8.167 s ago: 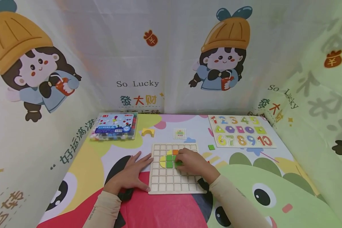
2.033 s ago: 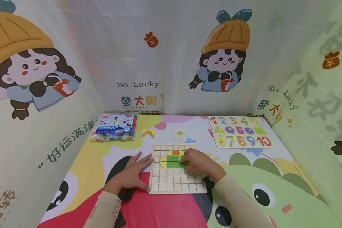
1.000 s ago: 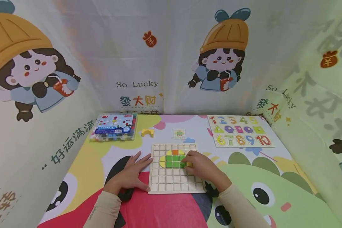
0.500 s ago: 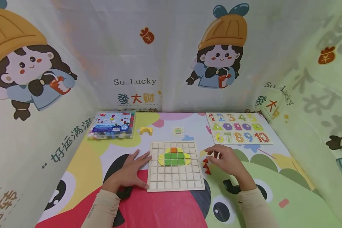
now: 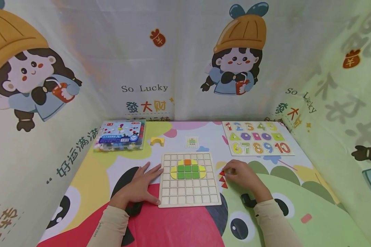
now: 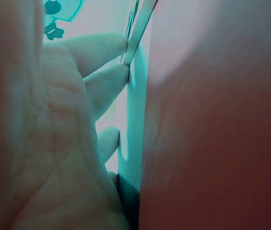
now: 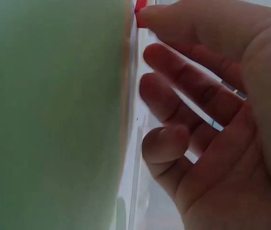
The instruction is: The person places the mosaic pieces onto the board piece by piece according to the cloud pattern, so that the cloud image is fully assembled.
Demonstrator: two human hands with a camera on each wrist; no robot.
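A wooden grid board [image 5: 190,195] lies in the middle of the table, with green square tiles [image 5: 188,171], yellow rounded tiles [image 5: 174,172] and an orange square tile [image 5: 187,162] set in it. Spread fingers of my left hand [image 5: 139,187] rest against the board's left edge; the left wrist view shows its fingertips touching that edge. To the right of the board, my right hand [image 5: 242,175] pinches the topmost red triangle tile [image 5: 222,173] between thumb and index finger. Other red triangle tiles [image 5: 224,185] lie just below it. In the right wrist view the red tile [image 7: 141,14] shows at the thumb tip.
Behind the board lies a small pattern card [image 5: 192,142]. A yellow arch block [image 5: 157,141] and a clear plastic box of coloured parts [image 5: 120,135] stand at the back left. At the back right is a number and shape puzzle board [image 5: 258,138].
My right hand has left the board and moved right to the red triangles. Green and yellow tiles now fill cells on the board's right side; the loose green square is gone from the table.
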